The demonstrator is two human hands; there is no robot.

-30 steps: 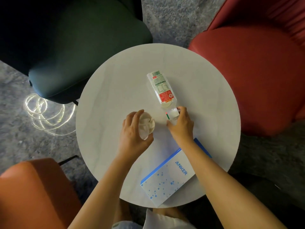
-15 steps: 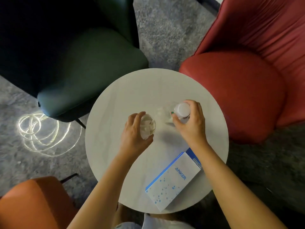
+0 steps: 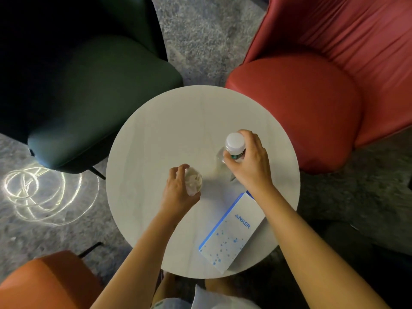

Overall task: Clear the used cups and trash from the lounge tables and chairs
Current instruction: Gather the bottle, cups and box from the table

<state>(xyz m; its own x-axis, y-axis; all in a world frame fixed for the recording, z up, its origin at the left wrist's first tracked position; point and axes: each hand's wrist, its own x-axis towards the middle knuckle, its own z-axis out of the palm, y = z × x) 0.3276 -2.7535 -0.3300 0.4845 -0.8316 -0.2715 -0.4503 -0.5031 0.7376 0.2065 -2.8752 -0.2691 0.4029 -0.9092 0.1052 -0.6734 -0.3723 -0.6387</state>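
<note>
Above a round white table [image 3: 156, 134], the left hand [image 3: 178, 192] grips a clear plastic cup stuffed with crumpled tissue [image 3: 194, 180] while the right hand [image 3: 249, 166] clasps an upright white-capped clear bottle [image 3: 234, 143]; a blue-and-white cardboard box [image 3: 231, 233] lies uncollected near the table's edge.

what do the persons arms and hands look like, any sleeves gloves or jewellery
Both forearms are bare right down to the picture's lower edge, with no sleeves in view. The left hand and right hand have no gloves, and no rings, watch or bracelets show.
</note>
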